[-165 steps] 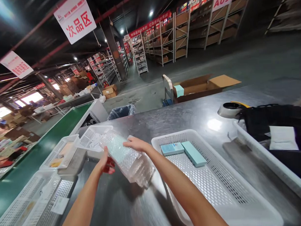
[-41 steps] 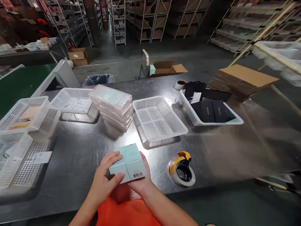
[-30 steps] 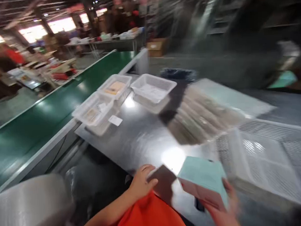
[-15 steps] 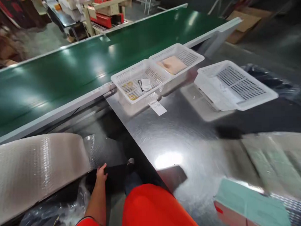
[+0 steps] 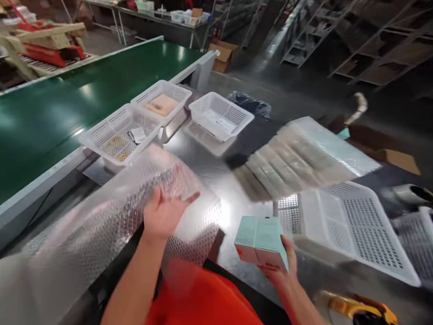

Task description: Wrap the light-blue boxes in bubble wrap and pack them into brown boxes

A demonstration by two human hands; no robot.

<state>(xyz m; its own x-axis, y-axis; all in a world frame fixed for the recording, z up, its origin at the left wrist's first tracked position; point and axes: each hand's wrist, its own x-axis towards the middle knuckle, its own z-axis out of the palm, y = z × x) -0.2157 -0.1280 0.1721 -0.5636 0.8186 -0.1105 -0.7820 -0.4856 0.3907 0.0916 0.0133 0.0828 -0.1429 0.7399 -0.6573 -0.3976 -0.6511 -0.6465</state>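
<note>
A sheet of bubble wrap [image 5: 119, 218] runs from the roll [image 5: 11, 293] at the lower left onto the metal table. My left hand [image 5: 165, 214] is over the sheet, fingers stretched out toward the right and thumb raised; it seems to rest on the wrap. In my right hand [image 5: 282, 264] is a small box [image 5: 259, 234] with a mint-green top and pinkish sides, gripped from below and the right, just above the table [image 5: 235, 195]. Its far underside is hidden.
White baskets [image 5: 117, 123] holding small items stand by the green conveyor belt [image 5: 103, 86]. Another white basket [image 5: 232, 112] is behind. Stacked clear packaging sheets [image 5: 294, 160] and a large white basket [image 5: 364, 233] lie to the right. A yellow-and-black tape dispenser [image 5: 367, 311] sits at the lower right.
The view has swung right. The bubble wrap has come up onto the table with my left hand over it. My right hand has come into view gripping the box, which is lifted off the table.
</note>
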